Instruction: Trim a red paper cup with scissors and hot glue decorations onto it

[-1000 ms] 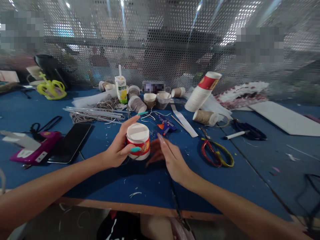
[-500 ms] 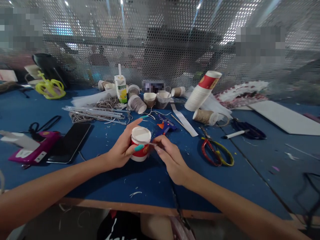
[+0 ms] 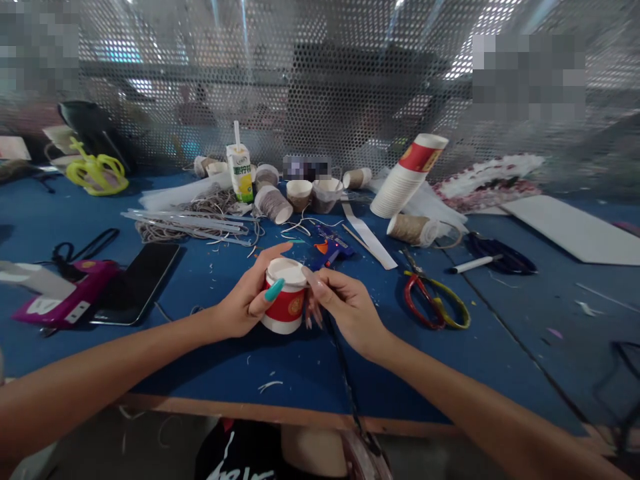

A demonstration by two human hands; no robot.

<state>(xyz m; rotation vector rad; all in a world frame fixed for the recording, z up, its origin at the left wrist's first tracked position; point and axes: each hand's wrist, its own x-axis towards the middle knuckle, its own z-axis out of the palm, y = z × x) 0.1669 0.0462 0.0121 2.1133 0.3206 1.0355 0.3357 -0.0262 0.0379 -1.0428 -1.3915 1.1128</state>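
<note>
A red and white paper cup (image 3: pixel 287 308) stands upright, slightly tilted, just above or on the blue table; I cannot tell if it touches. My left hand (image 3: pixel 249 298) wraps its left side, with the thumb across the front and a finger behind. At the right edge of the rim, my right hand (image 3: pixel 345 303) pinches with thumb and forefinger, its other fingers curled beside the cup. A pale band runs around just under the rim. Whether a thin strip lies in the right pinch is hidden by the fingertips. Behind the cup lies a blue glue gun (image 3: pixel 334 247).
Scissors (image 3: pixel 420 300), a marker (image 3: pixel 475 265) and a leaning stack of paper cups (image 3: pixel 403 183) are on the right. A phone (image 3: pixel 137 283), purple power strip (image 3: pixel 70 293), cord pile with clear sticks (image 3: pixel 195 223) and juice carton (image 3: pixel 240 175) lie left. A white strip (image 3: pixel 370 235) lies behind.
My right hand has moved up to the cup's rim; the thin strip between its fingers and the cup no longer shows. The cup has turned and shifted slightly right and toward me.
</note>
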